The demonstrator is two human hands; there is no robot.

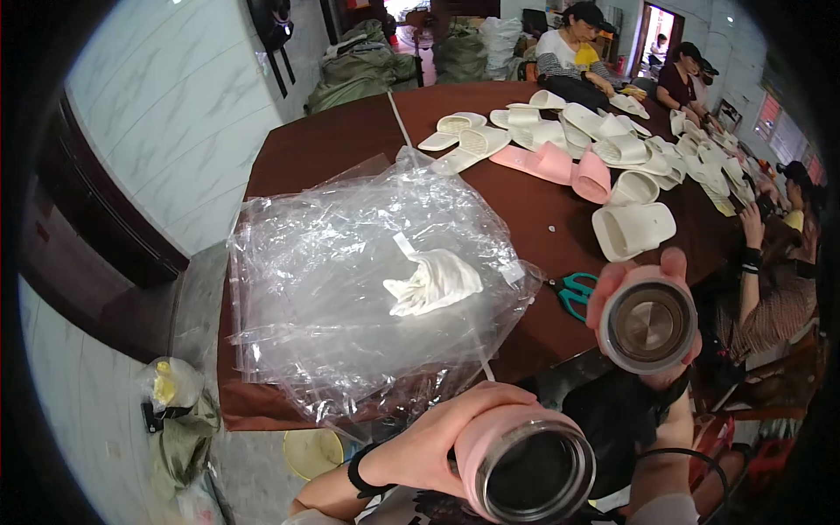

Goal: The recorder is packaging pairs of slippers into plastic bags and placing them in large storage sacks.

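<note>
My left hand (424, 442) is wrapped round a pink insulated flask (483, 439) with its mouth uncovered. A shiny metal rim circles the dark inside. To the right and higher, my right hand (605, 287) grips the flask's lid (649, 325), its round metal underside showing. The lid and flask are apart. Just left of the lid, teal-handled scissors (575, 294) lie on the table. Beyond both hands, a crumpled white cloth glove (442, 282) rests on a pile of clear plastic bags (306, 262).
Cream slippers (634, 232) and a few pink slippers (547, 163) cover the far right of the brown table (324, 131). Several people sit along its far and right sides, one in a white top (560, 44). Green sacks (363, 70) lean at the back. A yellow bucket (312, 452) stands on the floor.
</note>
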